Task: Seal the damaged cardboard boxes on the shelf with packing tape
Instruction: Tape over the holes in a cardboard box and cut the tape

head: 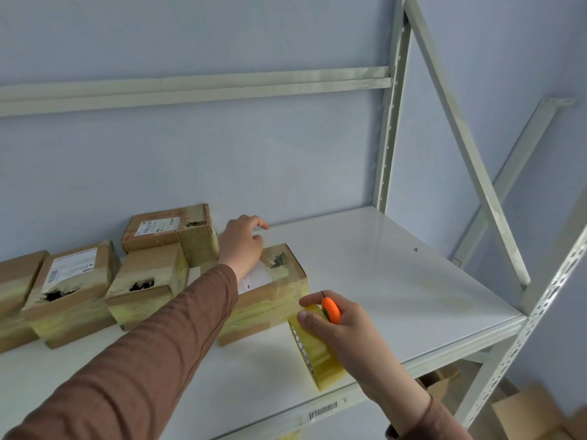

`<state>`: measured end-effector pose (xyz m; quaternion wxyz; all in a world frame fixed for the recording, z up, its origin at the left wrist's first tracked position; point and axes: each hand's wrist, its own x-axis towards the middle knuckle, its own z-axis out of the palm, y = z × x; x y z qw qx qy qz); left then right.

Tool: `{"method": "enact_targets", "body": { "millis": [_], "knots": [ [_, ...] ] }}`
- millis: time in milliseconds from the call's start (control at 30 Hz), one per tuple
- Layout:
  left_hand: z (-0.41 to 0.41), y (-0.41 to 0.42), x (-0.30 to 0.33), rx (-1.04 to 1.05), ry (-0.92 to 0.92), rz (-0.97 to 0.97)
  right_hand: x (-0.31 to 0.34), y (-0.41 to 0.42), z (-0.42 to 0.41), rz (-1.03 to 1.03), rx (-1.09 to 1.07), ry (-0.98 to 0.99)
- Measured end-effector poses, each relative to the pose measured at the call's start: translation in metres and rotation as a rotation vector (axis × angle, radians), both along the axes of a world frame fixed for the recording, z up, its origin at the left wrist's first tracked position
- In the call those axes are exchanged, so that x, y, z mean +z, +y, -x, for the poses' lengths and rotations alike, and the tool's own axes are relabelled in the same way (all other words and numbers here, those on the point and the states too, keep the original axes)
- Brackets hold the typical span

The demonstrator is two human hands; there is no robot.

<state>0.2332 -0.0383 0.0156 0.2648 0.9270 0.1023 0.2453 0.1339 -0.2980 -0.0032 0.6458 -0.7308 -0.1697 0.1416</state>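
Tape roll (314, 347) in right-hand fingers (313, 319)

We are seeing a pale wall (222, 160) standing behind the rack, a barcode label (323, 410) sticking to the front edge, and flattened cardboard (527, 411) lying on the floor at lower right, partly blurred.
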Motion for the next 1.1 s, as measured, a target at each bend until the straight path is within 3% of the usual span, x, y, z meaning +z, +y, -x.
{"method": "enact_targets", "body": {
  "millis": [67,167,300,433,500,567,667,700,767,867,933,1100],
  "knots": [
    [0.004,-0.005,0.002,-0.034,-0.093,-0.154,0.0,0.0,0.0,-0.005,0.001,-0.004],
    [0.006,-0.012,-0.003,-0.062,0.123,-0.342,0.001,0.001,0.0,-0.004,0.005,-0.009],
    [0.0,-0.011,-0.004,-0.029,0.337,-0.151,0.001,-0.001,0.001,-0.016,0.022,-0.005],
    [-0.004,-0.016,0.0,0.012,0.374,-0.155,-0.001,-0.002,0.001,0.014,0.011,-0.01],
    [-0.002,-0.018,-0.002,0.017,0.343,-0.17,-0.002,-0.002,0.001,0.014,0.006,-0.011],
    [0.004,-0.019,-0.002,0.002,0.201,-0.208,-0.001,-0.002,0.002,0.007,0.009,-0.01],
    [0.021,-0.016,0.009,-0.15,-0.064,-0.049,0.0,-0.003,0.002,0.01,0.015,-0.02],
    [0.029,-0.013,0.014,-0.22,-0.065,0.013,0.0,-0.003,0.002,0.011,0.017,-0.026],
    [0.045,-0.004,0.021,-0.37,0.11,0.018,0.001,-0.004,0.001,0.007,0.02,-0.033],
    [0.063,0.005,0.018,-0.529,0.498,-0.336,-0.001,-0.005,-0.001,-0.001,0.014,-0.034],
    [0.068,0.004,0.01,-0.546,0.542,-0.638,-0.003,-0.005,-0.002,0.002,0.017,-0.029],
    [0.069,-0.007,0.002,-0.513,0.508,-0.647,-0.01,-0.002,-0.004,0.008,0.031,-0.006]
  ]
}}
